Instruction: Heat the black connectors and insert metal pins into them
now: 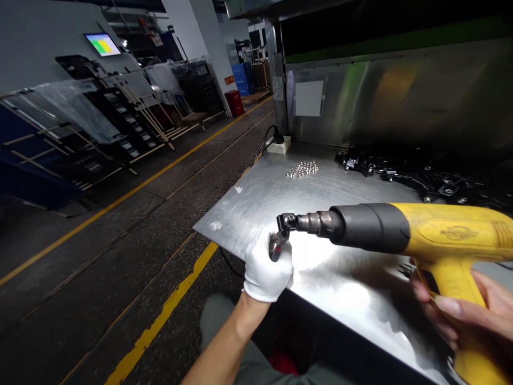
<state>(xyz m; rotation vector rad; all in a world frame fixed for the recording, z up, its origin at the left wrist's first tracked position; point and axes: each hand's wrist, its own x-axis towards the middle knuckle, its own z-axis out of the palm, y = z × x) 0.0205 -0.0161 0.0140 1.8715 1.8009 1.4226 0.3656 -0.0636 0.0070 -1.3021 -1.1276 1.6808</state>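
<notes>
My left hand (268, 270), in a white glove, is closed around a small black part (282, 224). A round metal fitting shows at the part's top end, and a bit of red shows lower down near my fingers. My bare right hand (460, 305) grips the handle of a yellow heat gun (452, 230). The gun lies level and points left. Its stepped metal nozzle (316, 222) is right at the top end of the black part; I cannot tell whether they touch. Both are above the front part of the metal table (256, 198).
Small shiny metal pieces (302, 169) stand grouped on the table. Many black parts (433, 182) are piled along the back right. A white power strip (279, 144) with a black plug sits at the far corner. Racks (156, 101) stand across the aisle at left.
</notes>
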